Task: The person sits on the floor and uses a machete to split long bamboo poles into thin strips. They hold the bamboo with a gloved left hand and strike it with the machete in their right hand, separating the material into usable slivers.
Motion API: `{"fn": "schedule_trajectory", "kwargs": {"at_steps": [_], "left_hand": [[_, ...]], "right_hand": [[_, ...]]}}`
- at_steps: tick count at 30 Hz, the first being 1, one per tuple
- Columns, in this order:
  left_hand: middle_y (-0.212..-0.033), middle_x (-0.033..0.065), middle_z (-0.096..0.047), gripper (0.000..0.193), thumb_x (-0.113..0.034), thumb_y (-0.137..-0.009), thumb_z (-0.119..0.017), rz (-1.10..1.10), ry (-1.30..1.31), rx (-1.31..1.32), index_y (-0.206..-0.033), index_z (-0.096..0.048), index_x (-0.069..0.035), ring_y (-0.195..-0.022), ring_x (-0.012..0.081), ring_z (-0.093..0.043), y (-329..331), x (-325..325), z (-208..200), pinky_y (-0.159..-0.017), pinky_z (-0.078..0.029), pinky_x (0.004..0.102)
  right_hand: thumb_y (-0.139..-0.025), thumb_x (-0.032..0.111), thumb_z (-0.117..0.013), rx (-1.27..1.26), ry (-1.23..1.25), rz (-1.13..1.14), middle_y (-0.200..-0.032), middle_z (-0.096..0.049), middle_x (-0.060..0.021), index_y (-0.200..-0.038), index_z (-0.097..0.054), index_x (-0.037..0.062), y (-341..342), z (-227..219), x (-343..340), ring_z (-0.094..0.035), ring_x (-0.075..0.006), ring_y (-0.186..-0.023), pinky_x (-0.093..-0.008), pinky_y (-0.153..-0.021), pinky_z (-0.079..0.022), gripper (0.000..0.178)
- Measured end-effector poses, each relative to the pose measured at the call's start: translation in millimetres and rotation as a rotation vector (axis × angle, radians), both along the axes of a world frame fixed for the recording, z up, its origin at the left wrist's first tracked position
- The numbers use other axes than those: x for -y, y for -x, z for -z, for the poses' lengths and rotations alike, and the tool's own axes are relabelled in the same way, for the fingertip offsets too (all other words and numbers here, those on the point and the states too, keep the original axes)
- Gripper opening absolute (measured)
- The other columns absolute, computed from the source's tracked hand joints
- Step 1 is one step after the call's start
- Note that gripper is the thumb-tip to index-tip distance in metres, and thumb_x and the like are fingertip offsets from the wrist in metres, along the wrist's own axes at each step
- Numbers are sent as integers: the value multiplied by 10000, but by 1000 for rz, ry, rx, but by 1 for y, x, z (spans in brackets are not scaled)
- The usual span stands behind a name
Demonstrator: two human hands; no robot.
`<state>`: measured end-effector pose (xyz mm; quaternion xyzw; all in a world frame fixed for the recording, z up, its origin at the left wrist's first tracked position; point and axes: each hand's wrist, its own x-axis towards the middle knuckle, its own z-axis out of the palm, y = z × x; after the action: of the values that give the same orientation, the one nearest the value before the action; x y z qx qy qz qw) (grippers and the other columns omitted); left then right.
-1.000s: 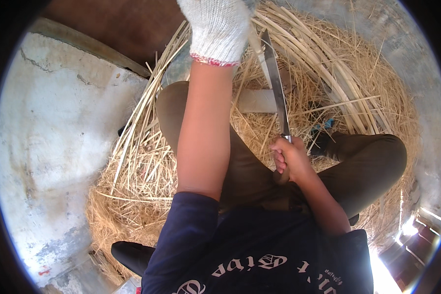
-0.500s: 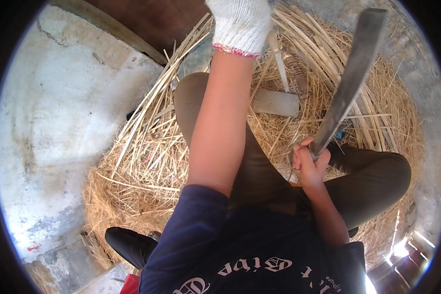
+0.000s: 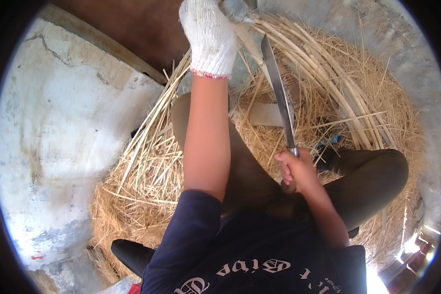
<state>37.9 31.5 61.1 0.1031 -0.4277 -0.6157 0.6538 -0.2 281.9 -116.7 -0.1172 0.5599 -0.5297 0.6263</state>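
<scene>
My right hand (image 3: pixel 299 169) is wrapped round the handle of a machete (image 3: pixel 280 88). Its long dark blade points up and slightly left, over the straw. A white knitted glove with a red cuff covers my left hand (image 3: pixel 210 41) at the top of the view. That hand looks curled closed, but its fingertips and whatever they grip are hidden. Right beside the glove, a pale bamboo strip (image 3: pixel 247 41) slants down and partly passes behind the blade. A flat greyish block (image 3: pixel 265 114) lies on the straw behind the machete.
Long split strips (image 3: pixel 338 88) curve across the far right, and more strips (image 3: pixel 147 115) lie at the left. Straw-like shavings (image 3: pixel 137 215) surround my folded legs (image 3: pixel 372 188). A stained wall (image 3: pixel 68 142) rises at the left; another wall (image 3: pixel 402 54) curves round the right.
The machete has swung down and left, its tip now nearer the pale strip. My gloved left hand has shifted left and slightly lower in view.
</scene>
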Motion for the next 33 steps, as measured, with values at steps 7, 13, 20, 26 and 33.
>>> {"fn": "schedule_trajectory", "kwargs": {"at_steps": [7,13,20,26,33], "left_hand": [[-581,-35,-350,554,-594,-1038,-509,3,0,2,-690,-434,-171,-470,105,-329,-2,5,2,-453,-272,284],[-572,-42,-336,555,-588,-1044,-501,-51,-28,1,-684,-424,-173,-461,97,-310,-4,5,5,-447,-239,282],[-578,-51,-337,529,-570,-1049,-506,27,-19,-10,-704,-451,-173,-458,90,-314,-6,3,3,-437,-245,280],[-590,-59,-353,506,-582,-1039,-519,21,-30,2,-736,-470,-180,-460,82,-325,-1,-9,-1,-433,-255,272],[-573,-31,-343,611,-708,-969,-519,-221,-53,9,-737,-478,-144,-475,130,-340,2,1,4,-445,-266,304]], "right_hand": [[-914,61,-708,-630,288,255,-561,-438,41,-689,-520,30,-8,7,-2,-391,-29,-546,-278,-503,-321,295],[-825,142,-666,-633,-23,-21,-528,-477,-35,-669,-535,4,0,36,11,-442,-126,-494,-357,-498,-355,246],[-891,186,-734,55,-56,-37,-538,-490,11,-656,-512,64,0,7,6,-411,-86,-481,-319,-469,-324,346],[-917,147,-738,-685,313,169,-533,-421,26,-673,-507,48,-8,12,0,-370,-63,-491,-315,-464,-313,351],[-895,175,-697,-574,-120,-15,-528,-492,-23,-675,-568,1,-6,48,8,-485,-117,-470,-314,-474,-355,309]]}}
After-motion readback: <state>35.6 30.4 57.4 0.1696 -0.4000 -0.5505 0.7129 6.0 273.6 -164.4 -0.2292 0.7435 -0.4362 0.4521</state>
